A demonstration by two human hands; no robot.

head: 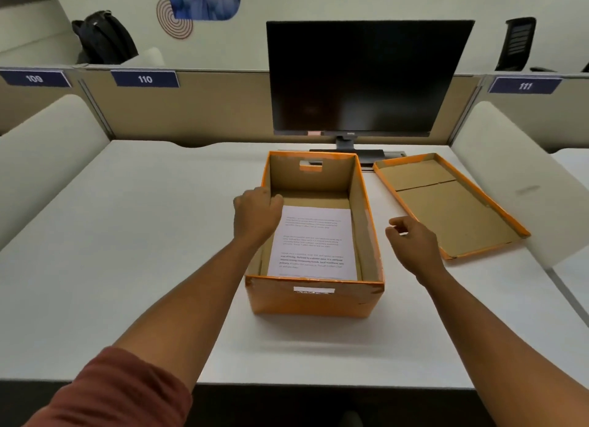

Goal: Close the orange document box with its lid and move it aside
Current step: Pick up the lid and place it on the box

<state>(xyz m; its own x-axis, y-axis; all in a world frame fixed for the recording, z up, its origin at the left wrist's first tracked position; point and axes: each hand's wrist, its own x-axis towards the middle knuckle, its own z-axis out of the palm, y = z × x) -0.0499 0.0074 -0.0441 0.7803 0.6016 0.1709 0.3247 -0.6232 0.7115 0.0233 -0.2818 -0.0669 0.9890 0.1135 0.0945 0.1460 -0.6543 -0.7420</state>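
Orange document box sits open-topped at the middle of the white desk, long axis running away from the camera, a cut-out handle slot in both the near and far end walls. Inside, flat on the bottom, a printed white sheet; several paragraphs of text, too small to read. Lid lies upside down on the desk just right of the box, brown inner face up, orange rim around it, not touching the box. Left hand is at the box's left wall, fingers curled over the rim and gripping it. Right hand hovers between box and lid, fingers loosely curled and part-open, holding nothing; its fingertips overlap the lid's near-left edge, contact cannot be told. Dark red sleeve on the left arm. Behind the box a dark monitor, switched off; small logo on its lower bezel, illegible. Partition carries blue number plates: "109", "110", "111". Wall lettering above, partly cropped, reads "not those who wait". Black backpack beyond the partition at left.
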